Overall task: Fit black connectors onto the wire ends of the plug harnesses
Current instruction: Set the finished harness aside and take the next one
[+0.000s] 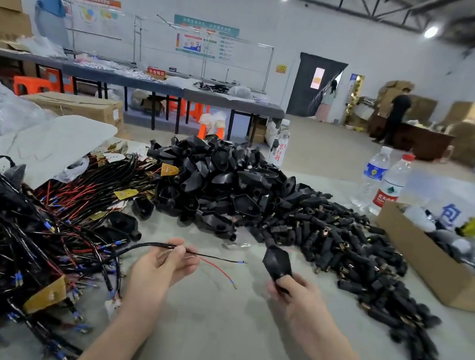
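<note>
My left hand [163, 263] pinches a black harness cable [130, 249] near its end. A black wire [220, 258] with a blue tip and a red wire [219, 271] with a metal terminal stick out to the right of the fingers. My right hand [290, 286] holds a black connector shell [276, 262] by its narrow neck, wide end up, a short gap right of the wire tips. A large heap of black shells [217, 183] lies behind, and small black connectors [343, 239] spread to its right.
A tangle of harnesses with red and black wires [27, 227] fills the left of the grey table [210, 327]. A cardboard box [430, 265] sits at right, with two water bottles [381, 180] behind it. Another bottle [280, 143] stands beyond the heap. A person stands far right.
</note>
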Tool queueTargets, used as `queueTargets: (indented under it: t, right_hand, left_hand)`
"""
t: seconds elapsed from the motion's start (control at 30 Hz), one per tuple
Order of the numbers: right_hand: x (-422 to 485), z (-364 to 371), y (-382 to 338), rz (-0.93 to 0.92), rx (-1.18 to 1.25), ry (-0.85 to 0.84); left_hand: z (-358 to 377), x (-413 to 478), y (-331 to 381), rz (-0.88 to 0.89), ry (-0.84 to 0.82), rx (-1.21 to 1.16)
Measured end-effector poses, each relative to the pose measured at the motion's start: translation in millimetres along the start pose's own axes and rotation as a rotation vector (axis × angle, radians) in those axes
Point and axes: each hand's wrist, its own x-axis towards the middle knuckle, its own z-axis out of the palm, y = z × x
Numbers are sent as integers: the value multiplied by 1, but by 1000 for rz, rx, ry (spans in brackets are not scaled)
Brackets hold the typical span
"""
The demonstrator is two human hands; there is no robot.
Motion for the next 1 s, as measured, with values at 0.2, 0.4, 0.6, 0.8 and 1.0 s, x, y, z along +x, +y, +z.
queueTargets:
  t: [0.2, 0.4, 0.6, 0.8, 1.0]
  right_hand:
    - [-30, -1, 17, 83, 165, -205]
    - [-25, 6, 22, 137, 269, -256]
    - [-16, 4, 18, 146, 330, -240]
    - [-14, 8, 24, 63, 242, -210]
    - [-18, 11, 28, -27, 129, -183]
  left_hand:
    - [24, -36, -12, -114, 30, -234]
    - [35, -36, -19, -58, -38, -11]
    - [32, -33, -31, 140, -11, 309]
    - [33, -33, -35, 228, 14, 284]
    - [27, -27, -31, 114, -9, 107]
